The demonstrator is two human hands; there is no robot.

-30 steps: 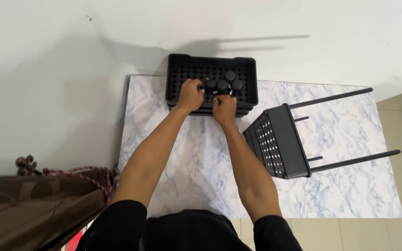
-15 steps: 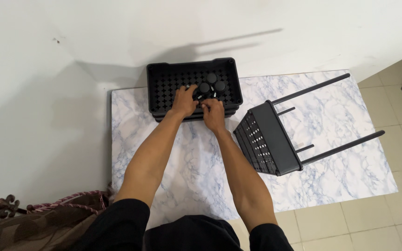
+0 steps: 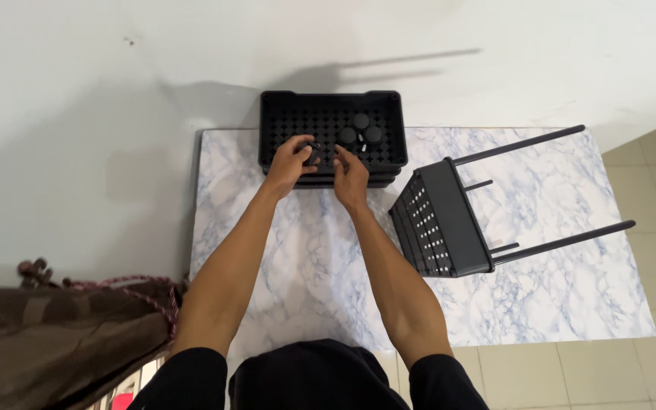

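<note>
A small black round part (image 3: 313,152) is pinched in the left hand (image 3: 291,161), right at the front edge of the black perforated tray (image 3: 282,125). The right hand (image 3: 349,176) is rested on the tray's front rim just beside it, fingertips curled in. Three more black knob-like pieces (image 3: 360,130) are seen standing upright on the tray floor, just beyond the right hand's fingers, clustered close together.

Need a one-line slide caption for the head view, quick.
Both hands, left hand and right hand, reach into a black perforated tray holding caster wheels on a marble-pattern table.
</note>
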